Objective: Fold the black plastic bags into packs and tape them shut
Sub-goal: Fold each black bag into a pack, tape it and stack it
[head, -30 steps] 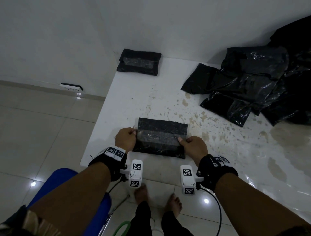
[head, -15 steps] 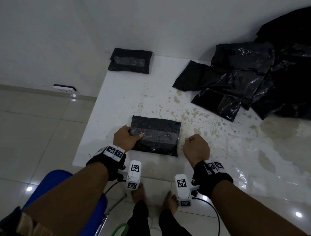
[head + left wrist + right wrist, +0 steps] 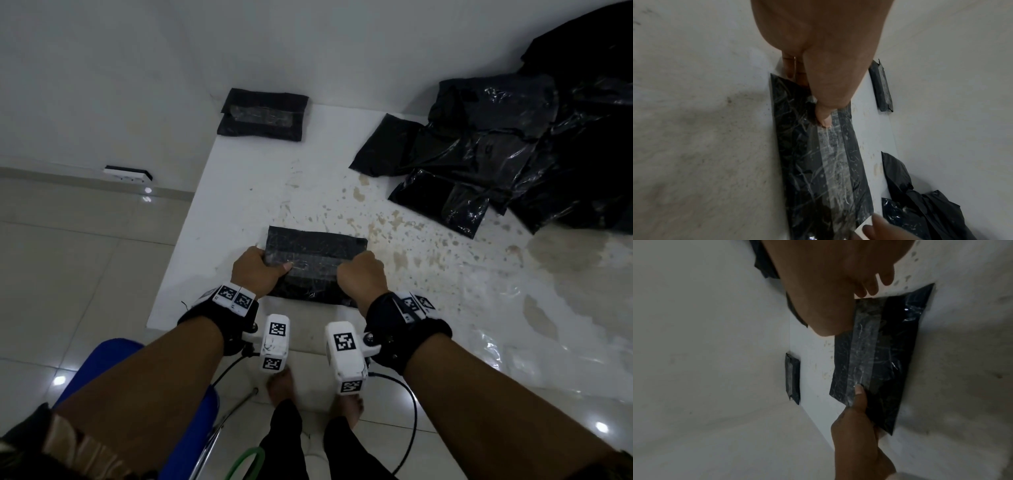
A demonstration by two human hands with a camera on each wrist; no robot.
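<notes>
both hands on a taped pack (image 3: 317, 263) at the near edge of the table (image 3: 246, 192).
left hand (image 3: 255, 274) grips the pack's left end, thumb (image 3: 823, 118) flat on the clear tape (image 3: 318, 262); right hand (image 3: 363, 279) is curled at its right end, whether gripping cannot be told. a second pack (image 3: 263, 114) lies well beyond the left hand; loose bags (image 3: 479, 150) are heaped beyond the right hand.
</notes>
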